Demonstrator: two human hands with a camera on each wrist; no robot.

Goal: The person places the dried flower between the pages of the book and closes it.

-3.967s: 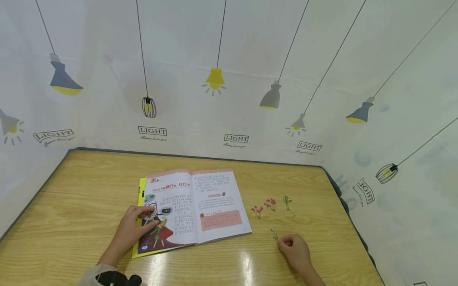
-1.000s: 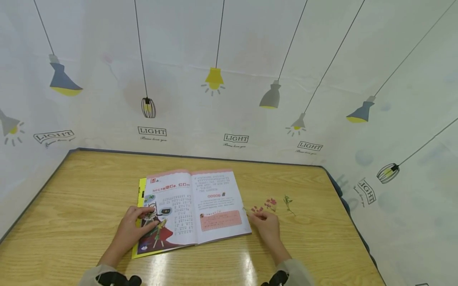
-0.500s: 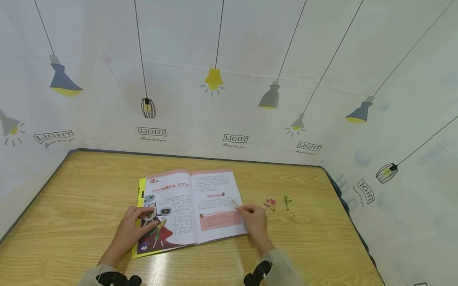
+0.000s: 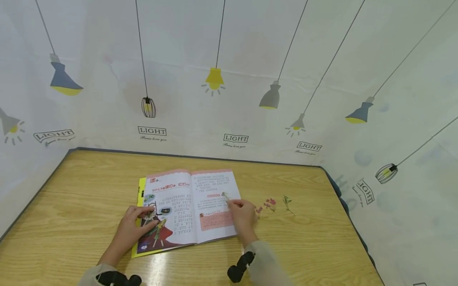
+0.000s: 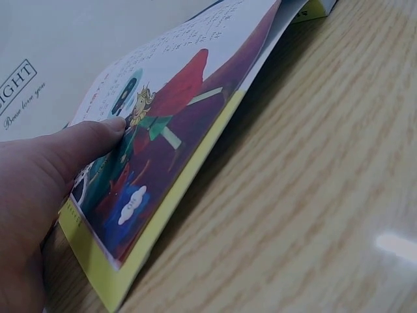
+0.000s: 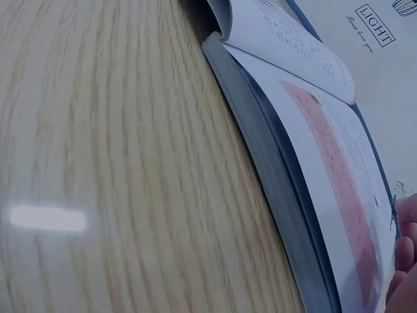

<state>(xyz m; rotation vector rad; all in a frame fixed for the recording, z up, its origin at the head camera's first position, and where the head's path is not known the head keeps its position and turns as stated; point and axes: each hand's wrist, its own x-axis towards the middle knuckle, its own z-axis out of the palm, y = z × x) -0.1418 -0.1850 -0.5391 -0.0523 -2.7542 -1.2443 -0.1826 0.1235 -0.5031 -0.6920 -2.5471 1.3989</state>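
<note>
An open book (image 4: 214, 186) with a yellow-edged cover lies on the wooden table. My left hand (image 4: 129, 224) presses on its left page, over the illustration; in the left wrist view the thumb (image 5: 98, 138) lies along the picture. Over the right page, my right hand (image 4: 244, 218) pinches the stem of a small pale green sprig (image 4: 225, 196) between thumb and fingertips. That sprig shows only at the edge of the right wrist view. Right of the book are two pink flower sprigs, one (image 4: 270, 204) in full view, the other (image 4: 258, 211) partly behind my right hand.
A green leafy sprig (image 4: 287, 202) lies at the right of the row of flowers. Behind the wooden table (image 4: 89, 178) hangs a pale cloth (image 4: 186, 99) printed with lamps. Dark wrist devices (image 4: 240, 268) are strapped at both sleeves.
My right hand has carried the green sprig from the table on the right, leftward past the pink flowers and over the right page. My left hand has stayed on the left page.
</note>
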